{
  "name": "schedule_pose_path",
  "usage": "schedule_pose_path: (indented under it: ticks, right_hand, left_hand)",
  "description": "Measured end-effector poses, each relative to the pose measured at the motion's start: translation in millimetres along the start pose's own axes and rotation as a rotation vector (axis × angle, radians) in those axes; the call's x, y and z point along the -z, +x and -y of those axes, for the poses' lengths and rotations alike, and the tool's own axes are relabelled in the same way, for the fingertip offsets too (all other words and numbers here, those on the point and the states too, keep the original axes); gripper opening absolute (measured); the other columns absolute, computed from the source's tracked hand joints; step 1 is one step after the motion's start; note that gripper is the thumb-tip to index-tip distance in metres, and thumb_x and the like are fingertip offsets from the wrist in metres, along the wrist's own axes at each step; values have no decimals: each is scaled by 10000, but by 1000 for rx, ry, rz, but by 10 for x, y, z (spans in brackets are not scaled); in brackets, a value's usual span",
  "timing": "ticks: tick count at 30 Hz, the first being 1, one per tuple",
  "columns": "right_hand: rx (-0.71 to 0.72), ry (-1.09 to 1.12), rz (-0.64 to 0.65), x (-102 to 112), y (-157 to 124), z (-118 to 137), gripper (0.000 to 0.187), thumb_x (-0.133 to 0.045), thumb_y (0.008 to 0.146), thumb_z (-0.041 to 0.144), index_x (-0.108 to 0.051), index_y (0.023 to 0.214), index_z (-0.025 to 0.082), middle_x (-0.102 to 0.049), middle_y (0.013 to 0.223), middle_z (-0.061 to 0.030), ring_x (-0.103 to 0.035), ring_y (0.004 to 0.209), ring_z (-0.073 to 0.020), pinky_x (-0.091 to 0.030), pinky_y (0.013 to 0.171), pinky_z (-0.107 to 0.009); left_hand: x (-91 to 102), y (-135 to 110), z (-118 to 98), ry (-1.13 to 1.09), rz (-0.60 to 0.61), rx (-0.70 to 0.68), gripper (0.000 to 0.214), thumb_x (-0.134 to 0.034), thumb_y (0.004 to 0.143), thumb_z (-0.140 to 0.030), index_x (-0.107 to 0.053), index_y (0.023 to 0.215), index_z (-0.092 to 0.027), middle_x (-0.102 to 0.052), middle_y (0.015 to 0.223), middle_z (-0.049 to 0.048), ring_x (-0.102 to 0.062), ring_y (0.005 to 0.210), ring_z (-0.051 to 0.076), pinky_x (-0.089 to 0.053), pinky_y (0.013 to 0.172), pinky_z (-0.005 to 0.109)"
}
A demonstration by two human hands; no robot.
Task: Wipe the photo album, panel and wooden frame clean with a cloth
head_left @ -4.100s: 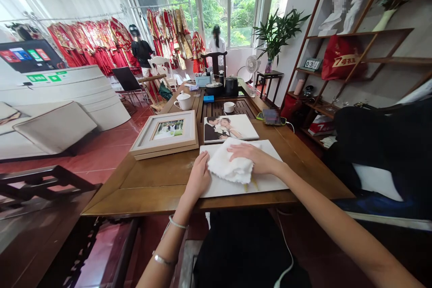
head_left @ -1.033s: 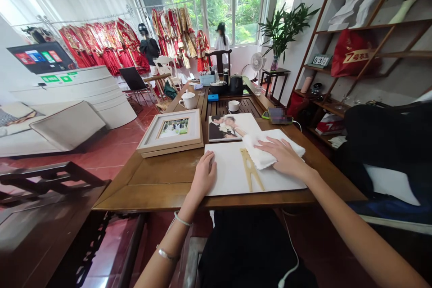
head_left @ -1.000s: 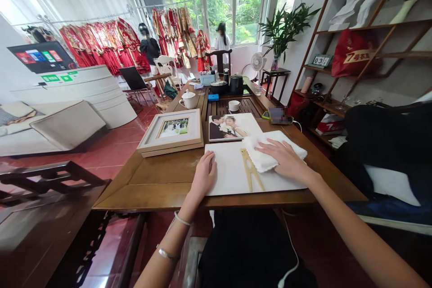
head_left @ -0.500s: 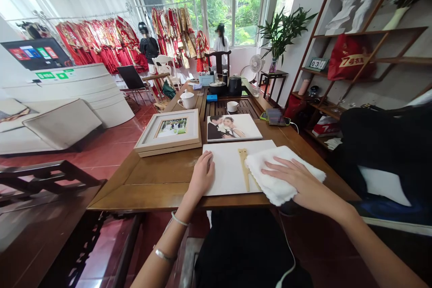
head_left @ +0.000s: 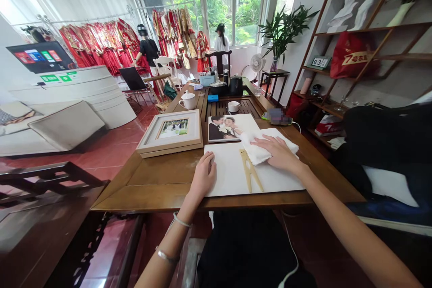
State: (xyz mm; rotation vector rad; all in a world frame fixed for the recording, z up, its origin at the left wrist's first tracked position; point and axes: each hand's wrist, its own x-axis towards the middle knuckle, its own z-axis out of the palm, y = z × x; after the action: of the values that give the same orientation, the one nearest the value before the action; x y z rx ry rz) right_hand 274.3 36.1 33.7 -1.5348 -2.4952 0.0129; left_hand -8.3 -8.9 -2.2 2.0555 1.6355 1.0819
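Observation:
A white panel (head_left: 232, 173) lies flat on the wooden table (head_left: 162, 180) in front of me. My left hand (head_left: 203, 175) rests on its left edge with fingers curled over the rim, holding it still. My right hand (head_left: 276, 152) lies flat, fingers spread, pressing a folded white cloth (head_left: 258, 147) onto the panel's far right corner. A thin wooden stand piece (head_left: 250, 171) lies on the panel between my hands.
Beyond the panel lie a photo print (head_left: 229, 126) and a framed photo (head_left: 170, 132). Farther back stand a teapot (head_left: 188, 99), a cup (head_left: 232, 106), a kettle (head_left: 235, 84) and a phone (head_left: 278, 117). Shelves stand on the right; two people stand by red garments.
My right hand has slid the cloth from the panel's near right corner back up to its far right corner. The left hand has stayed on the left edge.

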Motion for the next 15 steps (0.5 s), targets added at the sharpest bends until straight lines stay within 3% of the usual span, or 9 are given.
schedule_pose_path:
  ticks: [4, 9, 15]
  right_hand:
    - [6, 9, 0, 23, -115, 98, 772, -448, 613, 26, -496, 1339, 284, -462, 1430, -14, -324, 1337, -290, -240, 1057, -557]
    - [71, 50, 3, 65, -546, 248, 881, -449, 537, 17, -454, 1371, 298, -460, 1431, -7, -325, 1335, -297, -218, 1060, -583]
    - [196, 127, 79, 255, -971, 325, 754, -447, 657, 52, -473, 1352, 343, -444, 1442, 16, -341, 1342, -276, -238, 1073, -543]
  left_hand:
    - [-3, 0, 4, -12, -4, 1, 329, -453, 867, -191, -597, 1153, -115, -570, 1300, 159, -474, 1285, 251, -360, 1102, 432]
    - [3, 0, -18, -9, -4, 9, 334, -450, 867, -178, -596, 1152, -84, -568, 1296, 181, -479, 1279, 256, -357, 1105, 423]
    - [0, 3, -18, -5, 10, 1, 341, -441, 871, -173, -588, 1163, -78, -558, 1307, 182, -462, 1294, 256, -356, 1105, 424]
